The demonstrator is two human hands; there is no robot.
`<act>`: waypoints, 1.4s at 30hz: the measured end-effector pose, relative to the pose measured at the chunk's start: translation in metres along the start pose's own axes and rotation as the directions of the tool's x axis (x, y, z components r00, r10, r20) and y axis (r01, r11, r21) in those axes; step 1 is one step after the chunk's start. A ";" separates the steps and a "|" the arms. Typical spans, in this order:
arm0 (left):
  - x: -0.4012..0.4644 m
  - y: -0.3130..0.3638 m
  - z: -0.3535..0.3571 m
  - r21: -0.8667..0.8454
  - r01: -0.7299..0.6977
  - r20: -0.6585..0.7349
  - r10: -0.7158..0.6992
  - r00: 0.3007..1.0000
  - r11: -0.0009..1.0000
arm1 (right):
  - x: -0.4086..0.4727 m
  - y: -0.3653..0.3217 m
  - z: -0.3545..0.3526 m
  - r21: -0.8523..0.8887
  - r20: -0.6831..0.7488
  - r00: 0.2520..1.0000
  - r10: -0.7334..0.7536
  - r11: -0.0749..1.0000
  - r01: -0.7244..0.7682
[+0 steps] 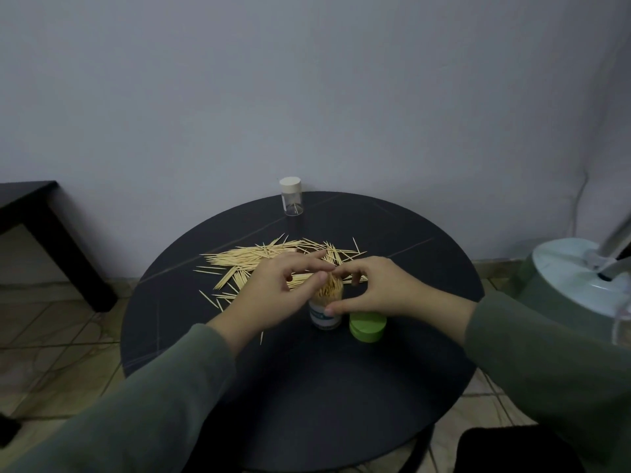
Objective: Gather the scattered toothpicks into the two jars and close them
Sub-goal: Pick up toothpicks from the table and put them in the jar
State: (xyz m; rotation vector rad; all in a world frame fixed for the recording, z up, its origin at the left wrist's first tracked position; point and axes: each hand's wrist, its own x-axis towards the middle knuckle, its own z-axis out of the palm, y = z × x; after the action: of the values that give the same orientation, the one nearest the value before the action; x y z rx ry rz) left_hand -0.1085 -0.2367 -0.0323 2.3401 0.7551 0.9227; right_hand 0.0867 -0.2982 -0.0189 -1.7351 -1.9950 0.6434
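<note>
At the far left, a dark side table [44, 213] is seen against the wall. A round black table [341, 387] fills the middle. Across its far-left part, a loose heap of pale wooden toothpicks [252, 259] is spread, thin and pointed, mostly lying crosswise, with a few strays toward the left edge and one single stick nearer the front.

The left hand [276, 295] is held over the near edge of the heap, its thumb and forefinger curled together at the mouth of the open jar [326, 308]; whether toothpicks are pinched between them cannot be told. The open jar stands upright near the table's centre, clear-walled with a white and blue label, and is packed with upright toothpicks. Near the far edge a second jar [292, 198] stands upright, clear, almost empty, capped with a white lid.

The right hand [382, 288] is wrapped about the open jar, thumb pressed to its front and fingers curled at its rim. Just right of that jar, a green lid [368, 326] rests on the table. At the far right, a pale round appliance [573, 278] is seen on the floor.
</note>
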 end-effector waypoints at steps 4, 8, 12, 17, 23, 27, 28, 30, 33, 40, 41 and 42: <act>0.000 0.003 0.001 0.060 -0.118 -0.084 0.123 0.989 0.991 | 0.002 0.002 0.000 -0.011 -0.019 1.000 -0.005 1.000 0.005; -0.001 0.005 -0.001 0.109 -0.207 -0.034 0.212 0.977 0.972 | 0.004 0.006 0.002 0.026 -0.016 1.000 -0.012 1.000 0.012; -0.001 0.002 -0.011 0.071 -0.073 0.039 0.070 0.997 0.995 | 0.005 0.005 0.002 0.019 -0.017 1.000 -0.006 1.000 0.006; 0.000 0.005 -0.021 0.166 -0.053 0.149 0.028 0.989 0.985 | 0.004 0.003 0.001 -0.016 -0.028 0.999 0.021 1.000 -0.021; 0.002 0.004 -0.018 0.394 -0.180 0.257 0.080 0.963 0.901 | 0.004 0.005 0.001 -0.036 -0.077 0.997 0.015 0.999 -0.018; 0.002 0.005 -0.016 0.515 -0.311 0.297 0.174 0.939 0.799 | 0.006 0.009 0.001 -0.005 -0.113 0.993 0.030 0.999 -0.031; 0.001 0.005 -0.014 0.542 -0.319 0.329 0.154 0.932 0.778 | 0.007 0.011 0.001 0.004 -0.117 0.992 0.036 0.999 -0.035; 0.001 0.005 -0.011 0.530 -0.292 0.318 0.133 0.939 0.796 | 0.008 0.012 0.002 0.019 -0.117 0.992 0.036 0.999 -0.034; 0.002 0.010 -0.008 0.507 -0.208 0.289 0.062 0.955 0.837 | 0.007 0.012 0.002 0.024 -0.103 0.994 0.022 1.000 -0.019; 0.002 0.012 0.005 0.497 -0.286 0.092 0.278 0.956 0.820 | 0.010 0.017 0.003 0.072 -0.091 0.996 0.005 0.997 0.002; 0.002 0.014 0.007 0.484 -0.334 0.045 0.358 0.933 0.809 | 0.011 0.019 0.003 0.068 -0.082 0.997 -0.002 0.998 0.007; 0.003 0.017 0.009 0.463 -0.391 0.034 0.425 0.905 0.795 | 0.013 0.023 0.003 0.057 -0.076 0.997 -0.010 0.998 0.014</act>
State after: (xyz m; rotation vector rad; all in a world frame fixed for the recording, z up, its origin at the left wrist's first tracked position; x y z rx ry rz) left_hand -0.0947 -0.2496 -0.0263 2.9893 0.5414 1.1061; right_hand 0.1011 -0.2828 -0.0346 -1.6871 -1.9156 0.6162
